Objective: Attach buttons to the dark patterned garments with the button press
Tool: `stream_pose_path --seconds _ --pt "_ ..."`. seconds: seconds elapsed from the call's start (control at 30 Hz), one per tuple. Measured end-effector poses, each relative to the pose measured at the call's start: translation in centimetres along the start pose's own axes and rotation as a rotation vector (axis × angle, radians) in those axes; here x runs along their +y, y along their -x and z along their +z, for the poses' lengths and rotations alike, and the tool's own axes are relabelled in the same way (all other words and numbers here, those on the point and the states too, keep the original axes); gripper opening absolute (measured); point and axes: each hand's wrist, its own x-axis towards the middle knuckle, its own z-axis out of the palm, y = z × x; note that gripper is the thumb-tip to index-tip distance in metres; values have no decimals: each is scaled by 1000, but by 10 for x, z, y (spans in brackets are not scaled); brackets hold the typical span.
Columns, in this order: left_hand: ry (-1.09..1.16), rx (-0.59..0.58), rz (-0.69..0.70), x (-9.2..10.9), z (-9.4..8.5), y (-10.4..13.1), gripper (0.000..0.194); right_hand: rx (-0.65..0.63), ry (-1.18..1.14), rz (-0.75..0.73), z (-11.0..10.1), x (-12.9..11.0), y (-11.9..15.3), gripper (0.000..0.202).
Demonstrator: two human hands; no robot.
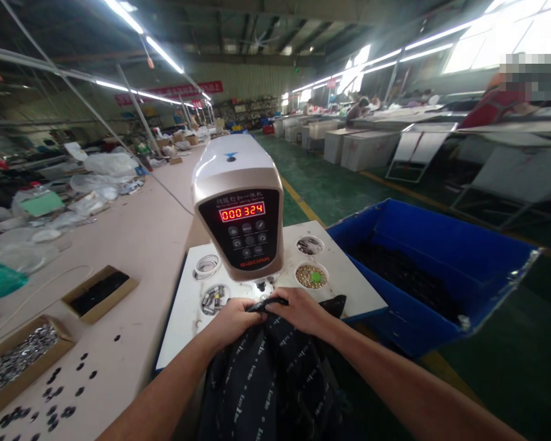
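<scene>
A dark garment [266, 380] with white printed lettering hangs from my two hands at the front of a snap-fastening machine [239, 202]. My left hand [234, 318] pinches its edge on the left. Closed on the same edge, my right hand [298, 306] grips from the right. The edge between them lies just below the machine's press head [262, 286]. Red digits on the machine's panel read 000324. The fingertips of both hands are partly hidden by the cloth.
On the white machine table [349, 288], round wells hold brass-coloured parts [305, 275] and silver parts [213, 300]. A blue bin [441, 239] with dark items stands right. Left, a bench [138, 245] carries a box of metal pieces [18, 361], a box of black items [100, 293] and scattered black discs.
</scene>
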Motion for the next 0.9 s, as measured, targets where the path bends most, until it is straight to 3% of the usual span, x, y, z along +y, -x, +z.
stream_pose_path --seconds 0.3,0.63,0.9 --pt "-67 76 45 4 -12 -20 28 69 62 -13 -5 5 -33 15" --pt "-8 109 24 2 -14 -30 34 85 33 -38 -2 11 -48 16" --pt "93 65 -41 0 -14 -34 39 98 36 -72 0 18 -52 16"
